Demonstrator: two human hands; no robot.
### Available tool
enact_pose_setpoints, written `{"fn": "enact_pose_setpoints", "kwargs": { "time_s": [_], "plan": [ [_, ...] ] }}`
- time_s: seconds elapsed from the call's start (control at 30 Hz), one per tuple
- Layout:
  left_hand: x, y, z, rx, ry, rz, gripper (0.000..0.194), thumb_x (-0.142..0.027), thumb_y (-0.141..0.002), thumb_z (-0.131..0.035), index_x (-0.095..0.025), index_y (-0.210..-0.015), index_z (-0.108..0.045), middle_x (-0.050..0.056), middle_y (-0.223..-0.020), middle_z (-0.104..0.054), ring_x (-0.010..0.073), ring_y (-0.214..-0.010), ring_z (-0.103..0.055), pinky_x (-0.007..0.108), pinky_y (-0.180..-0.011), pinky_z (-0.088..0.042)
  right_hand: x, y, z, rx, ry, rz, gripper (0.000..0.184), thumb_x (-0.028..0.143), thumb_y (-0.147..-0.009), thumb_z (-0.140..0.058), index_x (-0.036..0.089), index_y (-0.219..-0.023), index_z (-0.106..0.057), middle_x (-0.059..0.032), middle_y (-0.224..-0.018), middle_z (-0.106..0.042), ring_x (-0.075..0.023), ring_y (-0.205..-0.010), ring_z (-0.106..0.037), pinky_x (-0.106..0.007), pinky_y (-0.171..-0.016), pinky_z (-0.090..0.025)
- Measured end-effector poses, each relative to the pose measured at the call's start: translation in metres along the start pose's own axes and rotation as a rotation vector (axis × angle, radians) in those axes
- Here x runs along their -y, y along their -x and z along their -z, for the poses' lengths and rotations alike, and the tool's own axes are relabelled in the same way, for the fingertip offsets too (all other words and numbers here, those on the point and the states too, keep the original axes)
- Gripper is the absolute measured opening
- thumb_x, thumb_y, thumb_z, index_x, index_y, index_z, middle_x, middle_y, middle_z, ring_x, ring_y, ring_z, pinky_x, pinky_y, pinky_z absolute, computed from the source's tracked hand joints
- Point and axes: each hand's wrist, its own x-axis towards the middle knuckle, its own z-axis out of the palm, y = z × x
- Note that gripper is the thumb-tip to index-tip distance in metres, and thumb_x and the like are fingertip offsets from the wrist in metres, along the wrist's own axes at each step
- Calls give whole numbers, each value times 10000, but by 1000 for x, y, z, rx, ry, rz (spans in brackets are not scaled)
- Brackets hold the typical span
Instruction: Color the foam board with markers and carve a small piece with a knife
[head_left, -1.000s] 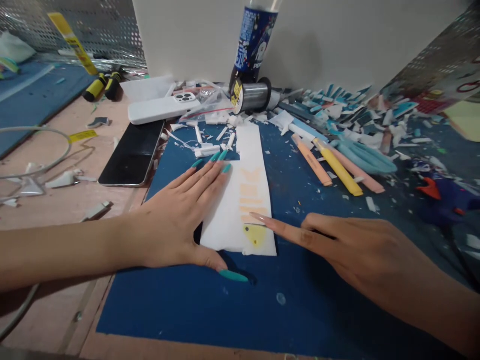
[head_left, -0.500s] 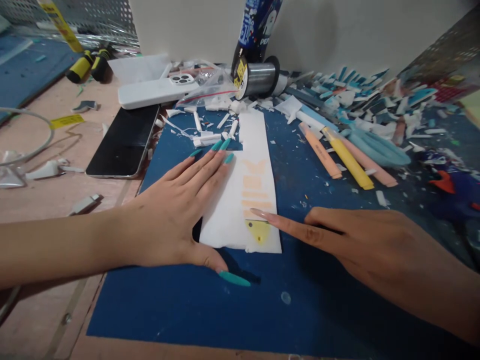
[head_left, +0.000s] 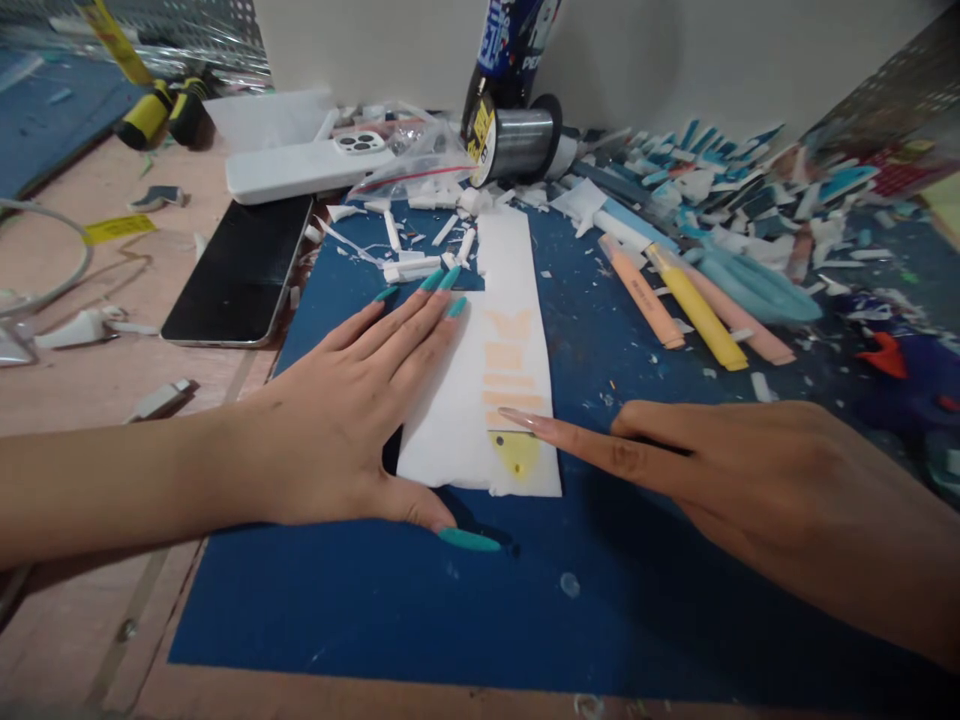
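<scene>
Left hand (head_left: 367, 390), fingers spread across a white sheet (head_left: 442, 440) on a blue mat (head_left: 360, 600). Right hand (head_left: 750, 470), index finger extended to the sheet, its tip between orange stripes (head_left: 495, 355) and a yellow patch (head_left: 519, 455). Left of the mat, black phone (head_left: 240, 275); right of the sheet, markers (head_left: 701, 315).

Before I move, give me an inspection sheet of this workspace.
Surface: blue mat on a pinkish tabletop, dotted with small scraps.
Work piece: white sheet with orange bars and a yellow shape drawn on it.
Hands: left hand flat on the sheet; right hand pointing at the bars, nothing seen held; contact unclear.
Clutter: scrap pile far right; orange marker and yellow marker nearer; wire spool behind the sheet; black-screened phone at left.
Cables: pale cable looped far left; connector near the left forearm.
Surroundings: pale panel and bottle behind. Spilled liquid: nothing seen.
</scene>
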Motion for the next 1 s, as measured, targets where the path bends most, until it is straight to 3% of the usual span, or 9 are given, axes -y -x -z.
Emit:
{"fn": "enact_pose_setpoints", "kwargs": {
  "time_s": [0.23,0.57,0.77,1.0],
  "plan": [
    [0,0,-2,-11,-9,-2,1118,-827,-676,-425,-224,-1471,81,70,-1563,73,427,-1404,5,564,-1140,27,1,-5,1,-51,77,31,515,51,-895,-226,236,-1292,-497,-20,-697,-633,-153,-515,-581,-286,-405,-384],
    [-1,0,-3,-29,28,11,1101,-828,-673,-427,-230,-1476,31,70,-1567,28,430,-1403,-18,564,-1140,31,-3,-2,2,-39,117,48,564,65,-898,-204,275,-1372,-425,-20,-730,-657,-164,-503,-548,-309,-386,-335],
    [0,1,-4,-39,-75,-14,1101,-838,-695,-360,-181,-1475,53,100,-1563,36,416,-1407,-33,546,-1147,-11,-4,1,1,-47,152,30,539,103,-927,-191,303,-1385,-393,-28,-748,-649,-176,-541,-545,-317,-401,-299],
    [-3,2,-2,-21,-225,-13,1103,-846,-716,-261,-103,-1472,42,149,-1550,18,376,-1420,-44,514,-1153,-75,1,-5,4,65,169,33,511,96,-957,-116,258,-1411,-289,-17,-809,-650,-161,-585,-567,-305,-462,-376]
  ]
}}
